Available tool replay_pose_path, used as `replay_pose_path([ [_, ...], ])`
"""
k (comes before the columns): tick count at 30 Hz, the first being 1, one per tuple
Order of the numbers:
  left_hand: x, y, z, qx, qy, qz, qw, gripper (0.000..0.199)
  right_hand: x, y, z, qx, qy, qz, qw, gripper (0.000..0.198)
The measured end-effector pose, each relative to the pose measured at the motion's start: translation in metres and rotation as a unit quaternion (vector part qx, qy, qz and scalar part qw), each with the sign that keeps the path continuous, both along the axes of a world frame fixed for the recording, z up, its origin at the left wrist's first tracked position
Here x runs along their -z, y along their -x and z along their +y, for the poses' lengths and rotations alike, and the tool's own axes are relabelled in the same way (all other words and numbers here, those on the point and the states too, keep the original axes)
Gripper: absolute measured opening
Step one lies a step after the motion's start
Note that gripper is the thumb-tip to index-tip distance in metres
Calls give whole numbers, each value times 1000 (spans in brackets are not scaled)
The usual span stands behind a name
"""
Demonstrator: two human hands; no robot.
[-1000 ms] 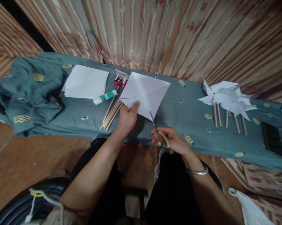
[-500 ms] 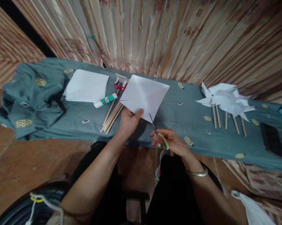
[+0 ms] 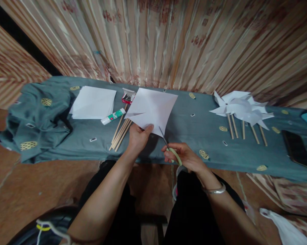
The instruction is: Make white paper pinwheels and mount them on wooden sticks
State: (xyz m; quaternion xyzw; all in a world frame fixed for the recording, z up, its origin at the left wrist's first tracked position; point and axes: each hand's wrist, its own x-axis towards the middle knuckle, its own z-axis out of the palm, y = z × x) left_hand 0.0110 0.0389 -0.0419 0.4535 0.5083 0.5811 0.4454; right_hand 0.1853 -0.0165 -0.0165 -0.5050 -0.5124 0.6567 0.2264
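Note:
A square sheet of white paper is pinched at its near edge by my left hand, the thumb lying on top. A slit runs in from the sheet's left corner. My right hand is closed around the light green handles of a pair of scissors. Their blades reach the paper's near corner, just right of my left thumb. Several wooden sticks lie on the cloth, partly under the sheet's left side. Beside them is a glue stick with a green and white label.
A stack of white paper lies left, near a small red box of metal pieces. Several paper pinwheels on sticks rest at right, with a dark phone beyond. Bunched cloth covers the left end. A pleated curtain hangs behind.
The paper's slit at the left corner gapes wider and the sheet bends more. Both hands keep their holds on paper and scissors. The whole view has shifted slightly.

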Motion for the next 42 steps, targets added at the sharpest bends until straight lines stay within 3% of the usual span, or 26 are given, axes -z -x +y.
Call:
replay_pose_path([
  [28,2,2,2,-7,0,-4,1000,22,2,3,0,66,66,26,995,51],
  [42,0,-3,-3,19,31,-30,999,20,6,1,1,55,38,22,998,43],
])
